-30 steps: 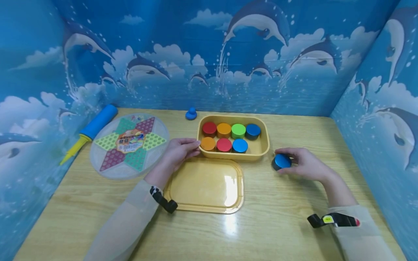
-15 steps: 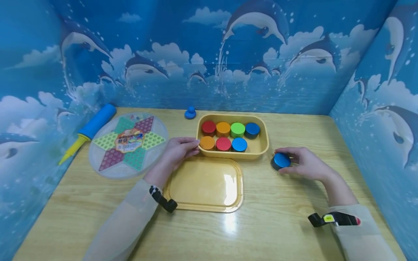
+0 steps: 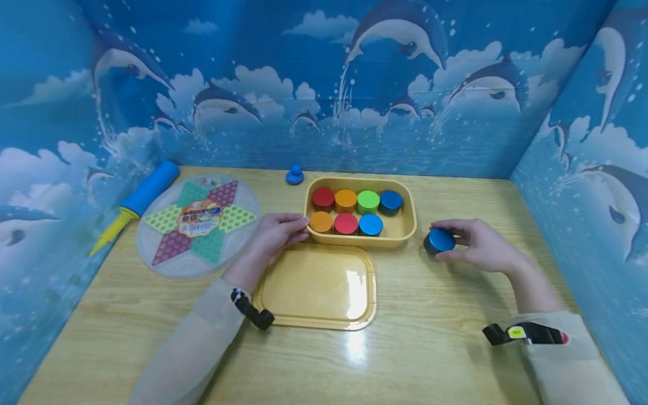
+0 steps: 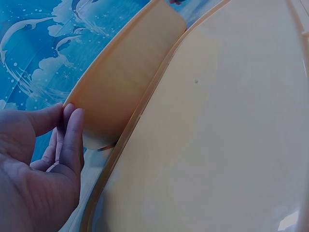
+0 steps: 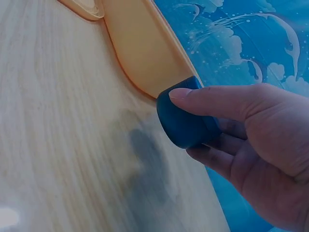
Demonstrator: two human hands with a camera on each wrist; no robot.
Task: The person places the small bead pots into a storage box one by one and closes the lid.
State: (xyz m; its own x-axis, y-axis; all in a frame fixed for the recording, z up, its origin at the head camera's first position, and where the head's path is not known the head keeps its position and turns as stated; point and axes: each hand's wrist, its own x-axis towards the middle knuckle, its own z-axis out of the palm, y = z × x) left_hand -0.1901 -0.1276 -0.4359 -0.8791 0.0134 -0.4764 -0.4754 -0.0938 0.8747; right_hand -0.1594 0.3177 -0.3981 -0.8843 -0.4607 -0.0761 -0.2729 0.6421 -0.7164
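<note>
A yellow plastic box (image 3: 400,228) holds two rows of round pieces with coloured tops, among them a red piece (image 3: 323,198), a green piece (image 3: 368,200) and a light blue piece (image 3: 370,224). At the box's left end my left hand (image 3: 275,236) pinches the rim between thumb and fingers; the left wrist view shows this hold on the box wall (image 4: 125,72). To the right of the box, my right hand (image 3: 478,247) grips a blue round piece (image 3: 439,241) between thumb and fingers. In the right wrist view that blue piece (image 5: 186,121) appears raised over the table, its shadow below.
A yellow lid (image 3: 314,287) lies flat in front of the box. On the left are a round Chinese checkers board (image 3: 202,225) and a blue and yellow pump (image 3: 152,188). Behind the box's left end sits a blue toy duck (image 3: 295,175). Dolphin-printed cloth (image 3: 324,135) surrounds the table.
My right hand, holding the blue piece, has moved slightly up and to the right, away from me. The left hand and the box stay where they were.
</note>
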